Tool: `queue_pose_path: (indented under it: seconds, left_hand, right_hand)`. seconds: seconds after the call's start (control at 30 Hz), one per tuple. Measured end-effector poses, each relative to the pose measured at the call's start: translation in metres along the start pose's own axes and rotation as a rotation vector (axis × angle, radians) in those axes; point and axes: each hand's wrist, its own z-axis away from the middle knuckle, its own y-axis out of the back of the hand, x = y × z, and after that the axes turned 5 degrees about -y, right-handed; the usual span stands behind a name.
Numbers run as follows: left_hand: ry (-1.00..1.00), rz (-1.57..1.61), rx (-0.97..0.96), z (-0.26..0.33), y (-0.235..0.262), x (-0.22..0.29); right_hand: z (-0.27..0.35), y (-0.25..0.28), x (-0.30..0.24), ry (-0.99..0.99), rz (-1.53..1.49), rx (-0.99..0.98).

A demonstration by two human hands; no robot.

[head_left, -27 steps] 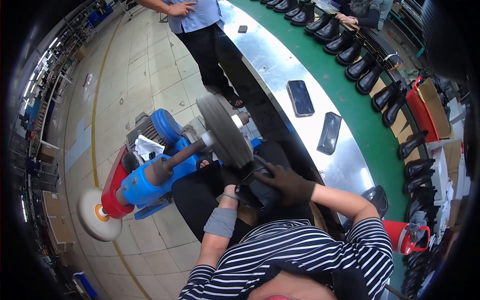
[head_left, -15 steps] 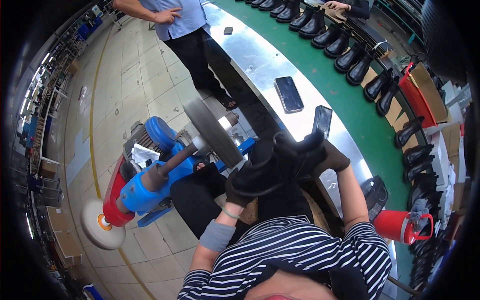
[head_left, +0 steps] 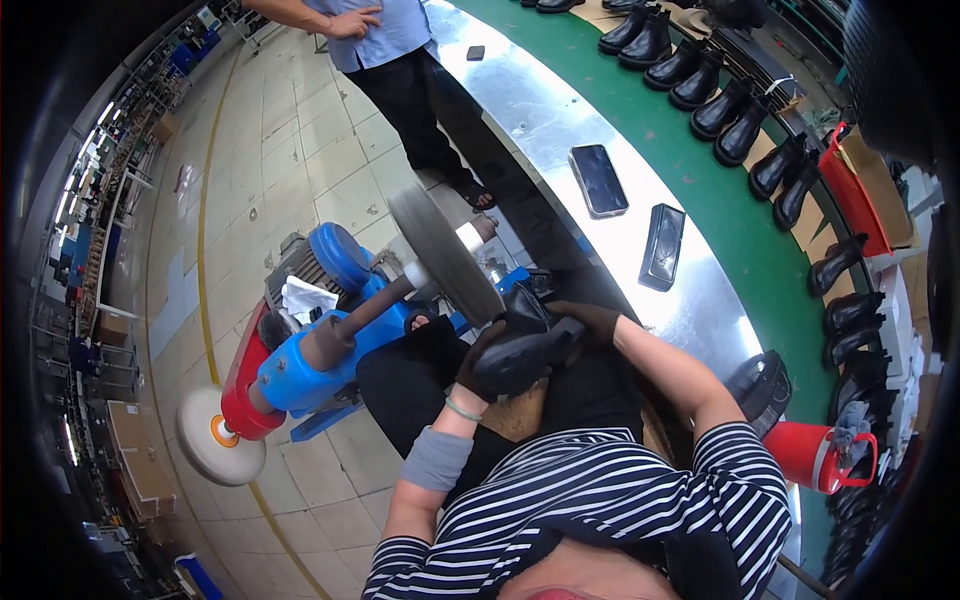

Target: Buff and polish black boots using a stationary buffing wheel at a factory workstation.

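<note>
I hold a black ankle boot (head_left: 522, 352) in front of me, turned so that its sole and heel face toward my body. My left hand (head_left: 468, 375), in a dark glove, is closed around the toe end. My right hand (head_left: 592, 322), also gloved, grips the boot near its heel and shaft; some of its fingers are hidden behind it. The boot's far side is at the lower edge of a grey-brown buffing wheel (head_left: 440, 250); whether they touch I cannot tell. The wheel sits on the shaft of a blue and red machine (head_left: 290, 370).
A metal-topped bench (head_left: 560, 110) on my right bears a phone (head_left: 599, 181) and a black oblong block (head_left: 663, 248). Beyond it, black boots (head_left: 742, 130) line a green surface. A red mug (head_left: 805, 455) stands near my right elbow. A person (head_left: 395, 60) stands ahead. A pale wheel (head_left: 222, 435) is at left.
The boot has been tipped over, its sole now toward me and its shaft toward the wheel. My right hand has moved left and away from the bench. The view has shifted slightly.
</note>
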Motion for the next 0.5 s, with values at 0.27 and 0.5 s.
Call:
queue_pose_path:
  seconds: [0.27, 0.5]
  left_hand:
    - [-0.499, -0.603, -0.132, -0.005, 0.008, 0.012]
    - [-0.263, -0.139, -0.080, 0.016, 0.017, 0.014]
  right_hand:
    - [-0.047, 0.009, -0.050, -0.036, 0.133, -0.170]
    - [-0.085, -0.005, -0.047, 0.065, -0.033, -0.124]
